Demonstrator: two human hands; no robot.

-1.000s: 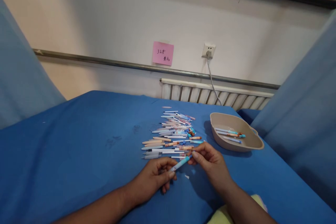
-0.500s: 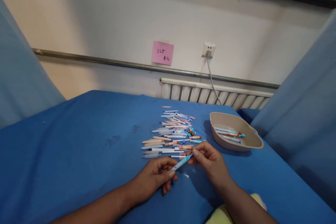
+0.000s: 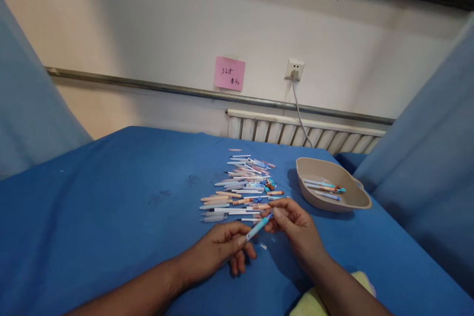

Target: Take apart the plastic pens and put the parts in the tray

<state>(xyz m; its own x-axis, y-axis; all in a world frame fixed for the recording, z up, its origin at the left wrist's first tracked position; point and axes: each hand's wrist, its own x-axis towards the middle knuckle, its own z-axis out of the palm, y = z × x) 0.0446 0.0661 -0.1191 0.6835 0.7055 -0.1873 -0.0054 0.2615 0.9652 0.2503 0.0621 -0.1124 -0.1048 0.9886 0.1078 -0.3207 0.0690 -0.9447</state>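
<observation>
Between my two hands is a light-blue pen barrel [image 3: 258,227], tilted up toward the right. My left hand [image 3: 225,247] pinches its lower end between thumb and fingers. The thumb and fingertips of my right hand [image 3: 294,222] close on its upper, darker blue end. Just beyond my hands lie many pen parts: peach barrels [image 3: 215,201], grey translucent barrels [image 3: 214,217], white refills [image 3: 237,211], and small blue and brown pieces [image 3: 269,185]. A small white scrap [image 3: 263,247] rests on the cloth below the pen.
A beige plastic basket [image 3: 361,203] at the right holds several pens [image 3: 324,187]. Yellow cloth [image 3: 309,303] lies under my right forearm. Blue cloth [image 3: 92,207] covers the table. Behind it are a radiator [image 3: 274,131] and a plugged-in cable [image 3: 299,108]; blue curtains [image 3: 437,168] hang at both sides.
Both hands keep hold of the pen barrel in nearly the same place. My left hand has shifted slightly, with its lower fingers a little further right.
</observation>
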